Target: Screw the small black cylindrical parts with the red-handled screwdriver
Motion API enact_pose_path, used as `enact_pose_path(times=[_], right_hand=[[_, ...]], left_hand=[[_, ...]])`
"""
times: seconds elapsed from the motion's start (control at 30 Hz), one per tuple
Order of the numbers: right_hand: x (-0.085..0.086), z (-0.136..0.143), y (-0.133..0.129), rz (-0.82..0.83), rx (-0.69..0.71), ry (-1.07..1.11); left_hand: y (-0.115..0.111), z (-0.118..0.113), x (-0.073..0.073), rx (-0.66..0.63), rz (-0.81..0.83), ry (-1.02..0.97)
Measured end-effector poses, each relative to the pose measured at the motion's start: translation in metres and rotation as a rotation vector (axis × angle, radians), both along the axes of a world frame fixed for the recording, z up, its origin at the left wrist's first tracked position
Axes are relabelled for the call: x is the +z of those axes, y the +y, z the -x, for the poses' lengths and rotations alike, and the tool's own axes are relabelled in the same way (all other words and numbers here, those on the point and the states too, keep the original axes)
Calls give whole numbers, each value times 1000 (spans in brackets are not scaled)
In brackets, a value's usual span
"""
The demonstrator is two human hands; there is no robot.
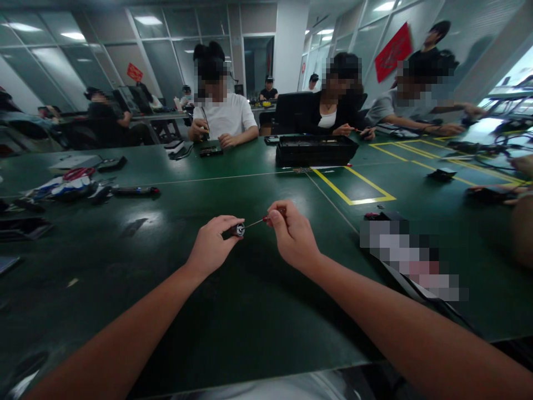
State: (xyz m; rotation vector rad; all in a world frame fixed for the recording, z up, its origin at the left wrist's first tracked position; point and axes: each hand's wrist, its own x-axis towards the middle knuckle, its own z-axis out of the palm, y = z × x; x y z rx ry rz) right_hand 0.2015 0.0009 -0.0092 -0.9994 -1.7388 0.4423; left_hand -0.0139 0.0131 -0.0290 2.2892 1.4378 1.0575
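Note:
Over the middle of the green table, my left hand (210, 244) is closed round a small dark cylindrical part (238, 229) whose round, metallic-looking end faces right. My right hand (293, 233) grips a screwdriver (255, 223) by its reddish handle, most of which the fingers hide. The thin shaft points left, and its tip meets the end of the cylindrical part. Whether the tip sits in a screw is too small to tell. Both hands are held a little above the tabletop.
A long black tray (316, 151) stands beyond my hands, near yellow tape markings (372, 199). At left lie a dark pen-like tool (135, 191) and a pile of gloves (62, 186). A partly blurred flat item (400, 255) lies right. Several people sit across the green table (187, 344).

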Motion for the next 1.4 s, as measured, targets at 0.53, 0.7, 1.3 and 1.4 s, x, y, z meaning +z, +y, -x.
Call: enact_pose_path(times=[0.53,0.7,1.3,1.4], right_hand=[[0,-4,3,-16,-101,39],[0,-5,4,-22,-105,61],[-1,-6,6,3,-82,61],[-1,-6,6,9,-84,58]], left_hand=[[3,8,4,56,45,-66],[7,11,5,102,165,-273],[23,0,8,-10,266,351],[32,-5,3,-21,258,458]])
